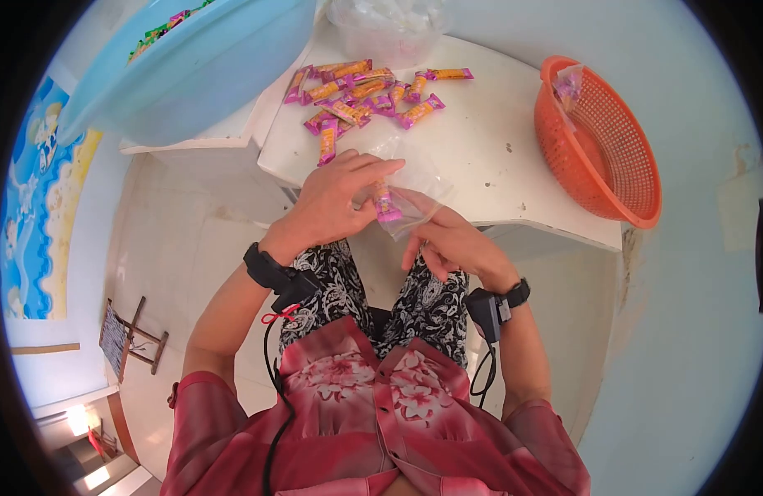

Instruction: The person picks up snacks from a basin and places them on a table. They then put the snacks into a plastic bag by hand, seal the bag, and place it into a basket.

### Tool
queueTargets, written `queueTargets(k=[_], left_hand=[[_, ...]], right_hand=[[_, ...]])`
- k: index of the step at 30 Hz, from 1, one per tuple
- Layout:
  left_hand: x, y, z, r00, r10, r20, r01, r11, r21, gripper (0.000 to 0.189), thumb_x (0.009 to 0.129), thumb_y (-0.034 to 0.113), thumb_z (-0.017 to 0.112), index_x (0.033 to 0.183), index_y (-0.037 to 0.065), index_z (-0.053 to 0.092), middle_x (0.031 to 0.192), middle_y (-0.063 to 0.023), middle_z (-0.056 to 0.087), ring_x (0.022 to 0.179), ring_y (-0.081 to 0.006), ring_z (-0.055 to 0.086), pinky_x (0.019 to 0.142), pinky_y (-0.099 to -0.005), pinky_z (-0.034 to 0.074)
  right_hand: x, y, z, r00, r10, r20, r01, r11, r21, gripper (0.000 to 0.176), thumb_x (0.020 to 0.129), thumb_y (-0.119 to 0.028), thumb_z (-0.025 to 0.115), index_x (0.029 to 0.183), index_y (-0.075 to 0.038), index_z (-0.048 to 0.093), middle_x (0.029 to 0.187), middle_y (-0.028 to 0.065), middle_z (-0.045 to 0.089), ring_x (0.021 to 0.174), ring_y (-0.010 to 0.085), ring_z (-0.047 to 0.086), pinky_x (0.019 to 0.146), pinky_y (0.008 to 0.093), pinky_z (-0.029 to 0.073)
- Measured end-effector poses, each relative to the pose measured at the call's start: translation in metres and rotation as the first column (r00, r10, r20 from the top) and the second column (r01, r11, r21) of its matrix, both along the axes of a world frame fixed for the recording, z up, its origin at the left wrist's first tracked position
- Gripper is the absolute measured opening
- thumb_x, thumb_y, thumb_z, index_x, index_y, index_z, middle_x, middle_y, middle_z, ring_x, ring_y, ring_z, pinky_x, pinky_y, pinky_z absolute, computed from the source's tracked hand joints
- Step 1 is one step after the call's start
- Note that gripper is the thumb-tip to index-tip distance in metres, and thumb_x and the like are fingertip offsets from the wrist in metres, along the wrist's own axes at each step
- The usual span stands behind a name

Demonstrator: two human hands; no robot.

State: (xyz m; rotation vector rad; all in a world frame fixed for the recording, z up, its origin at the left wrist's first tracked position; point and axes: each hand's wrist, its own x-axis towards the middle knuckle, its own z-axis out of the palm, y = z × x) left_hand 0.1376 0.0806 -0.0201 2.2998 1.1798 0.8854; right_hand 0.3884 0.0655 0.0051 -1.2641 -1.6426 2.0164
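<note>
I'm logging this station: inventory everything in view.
Table: one, white, ahead
Bars: many, purple, orange, on table
Bag: one, clear, table's near edge, with bar
Tub: one, blue, upper left
Container: one, clear, table's far edge
Basket: one, orange, table's right
Poster: one, mostly blue, left wall
Stool: one, dark, left floor
Shirt: one, red, worn
Trousers: one pair, black, white, legs
Wristbands: two, black, wrists
Cables: two, black, forearms
Left hand: one, at bag
Right hand: one, at bag

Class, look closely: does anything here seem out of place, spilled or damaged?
One small oddity: the white table has a few dark marks on its bare stretch between the packets and the basket. They stand out against an otherwise plain top, though whether they are chips or stains, I cannot tell.
</note>
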Motion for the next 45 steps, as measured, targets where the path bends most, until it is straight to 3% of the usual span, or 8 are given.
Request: queueTargets(k=[4, 10, 14, 19, 22, 28, 34, 45], left_hand=[[0.001, 0.009, -0.001, 0.998, -0.048, -0.038, 0.051, 0.995, 0.083, 0.060, 0.077, -0.005, 0.061, 0.133, 0.010, 0.071, 0.117, -0.0060, 0.073, 0.105, -0.0293, 0.059, 0.093, -0.0396, 0.051], [-0.002, 0.029, -0.016, 0.992, -0.129, 0.000, 0.126, 0.969, 0.215, 0.047, 0.077, -0.011, 0.060, 0.119, 0.006, 0.072, 0.133, -0.0031, 0.073, 0.106, -0.0316, 0.059, 0.094, -0.0409, 0.051], [0.002, 0.030, -0.019, 0.992, -0.105, -0.075, 0.122, 0.955, 0.271, 0.048, 0.078, -0.011, 0.064, 0.121, 0.008, 0.072, 0.135, -0.0043, 0.071, 0.107, -0.0317, 0.060, 0.095, -0.0421, 0.051], [0.007, 0.020, -0.013, 0.977, 0.027, -0.213, 0.060, 0.918, 0.391, 0.055, 0.080, -0.006, 0.070, 0.133, 0.010, 0.070, 0.149, -0.0106, 0.061, 0.115, -0.0322, 0.063, 0.097, -0.0436, 0.053], [0.009, 0.015, -0.010, 0.981, 0.097, -0.166, -0.013, 0.893, 0.450, 0.061, 0.082, -0.005, 0.071, 0.141, 0.010, 0.066, 0.153, -0.0143, 0.057, 0.119, -0.0341, 0.064, 0.100, -0.0451, 0.054], [0.001, 0.002, -0.003, 0.989, 0.145, -0.034, -0.109, 0.861, 0.497, 0.059, 0.080, -0.012, 0.061, 0.138, 0.001, 0.064, 0.144, -0.0162, 0.060, 0.116, -0.0379, 0.065, 0.099, -0.0458, 0.055], [0.001, -0.013, 0.004, 0.994, 0.042, 0.101, -0.083, 0.889, 0.451, 0.045, 0.079, -0.004, 0.067, 0.124, -0.001, 0.068, 0.123, -0.0139, 0.067, 0.104, -0.0359, 0.067, 0.089, -0.0464, 0.055], [0.009, -0.026, 0.007, 0.997, -0.053, -0.061, 0.073, 0.914, 0.399, 0.044, 0.074, 0.017, 0.087, 0.114, 0.006, 0.070, 0.115, -0.0087, 0.066, 0.102, -0.0300, 0.064, 0.085, -0.0426, 0.050]], right_hand=[[0.004, -0.009, 0.007, 0.997, -0.073, -0.008, 0.073, 0.996, 0.057, 0.063, 0.111, -0.015, 0.044, 0.172, -0.021, 0.029, 0.085, 0.0114, 0.076, 0.044, 0.0094, 0.057, 0.040, 0.0229, 0.040], [0.050, -0.010, 0.035, 0.999, 0.007, 0.047, -0.011, 0.997, 0.080, 0.033, 0.112, -0.020, 0.051, 0.137, -0.006, 0.067, 0.086, 0.0062, 0.077, 0.048, 0.0082, 0.063, 0.040, 0.0217, 0.038], [0.053, 0.017, 0.052, 0.990, -0.126, 0.063, 0.102, 0.951, 0.293, 0.027, 0.112, -0.020, 0.052, 0.122, -0.003, 0.071, 0.087, 0.0069, 0.077, 0.052, 0.0083, 0.065, 0.043, 0.0226, 0.040], [0.036, 0.084, 0.027, 0.949, -0.248, 0.193, 0.021, 0.664, 0.747, 0.025, 0.105, -0.017, 0.060, 0.121, -0.001, 0.071, 0.088, 0.0122, 0.076, 0.058, 0.0187, 0.070, 0.056, 0.0339, 0.053], [0.026, 0.112, 0.039, 0.862, -0.284, 0.419, -0.206, 0.561, 0.802, 0.028, 0.100, -0.014, 0.063, 0.125, -0.002, 0.070, 0.101, 0.0157, 0.078, 0.081, 0.0297, 0.076, 0.077, 0.0440, 0.059], [0.018, 0.157, 0.030, 0.771, -0.286, 0.569, -0.517, 0.241, 0.821, 0.042, 0.096, -0.007, 0.066, 0.138, -0.008, 0.067, 0.134, 0.0139, 0.071, 0.114, 0.0329, 0.071, 0.097, 0.0440, 0.057], [0.006, 0.174, 0.022, 0.704, -0.319, 0.634, -0.560, 0.300, 0.772, 0.042, 0.096, -0.010, 0.065, 0.137, -0.018, 0.068, 0.131, 0.0046, 0.072, 0.125, 0.0282, 0.067, 0.096, 0.0461, 0.056], [0.011, 0.169, 0.019, 0.638, -0.363, 0.679, -0.591, 0.334, 0.734, 0.017, 0.093, -0.020, 0.074, 0.106, -0.010, 0.068, 0.106, 0.0087, 0.074, 0.103, 0.0330, 0.069, 0.085, 0.0465, 0.054]])
